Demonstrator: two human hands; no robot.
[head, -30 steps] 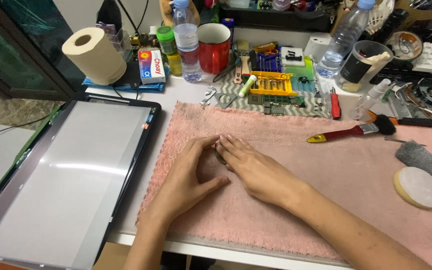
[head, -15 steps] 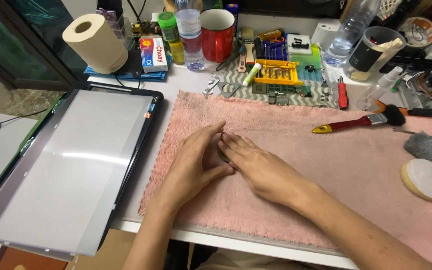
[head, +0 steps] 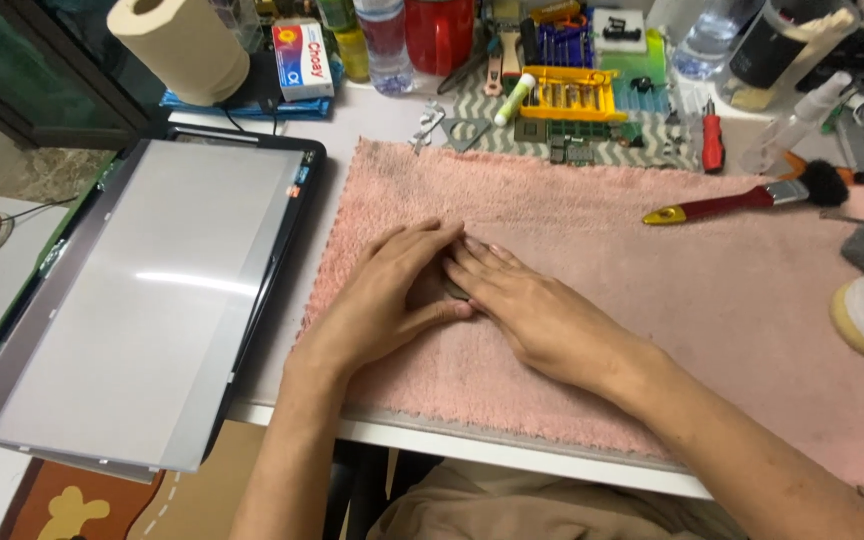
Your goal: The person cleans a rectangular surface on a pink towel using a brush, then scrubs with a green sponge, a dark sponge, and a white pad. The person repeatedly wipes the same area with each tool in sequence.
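Small object mostly hidden under fingers.

1. We saw a pink towel of rough, looped cloth, matt and a little soiled.
2. Beneath it the bench looked smooth, white and faintly glossy.
3. The flat panel beside the towel had a glossy grey face that caught the light, with a dark plastic frame.
4. The paper roll looked soft and matt.
5. The brush had a glossy red and yellow handle and dark bristles.
6. The yellow tool tray looked like hard, shiny plastic.
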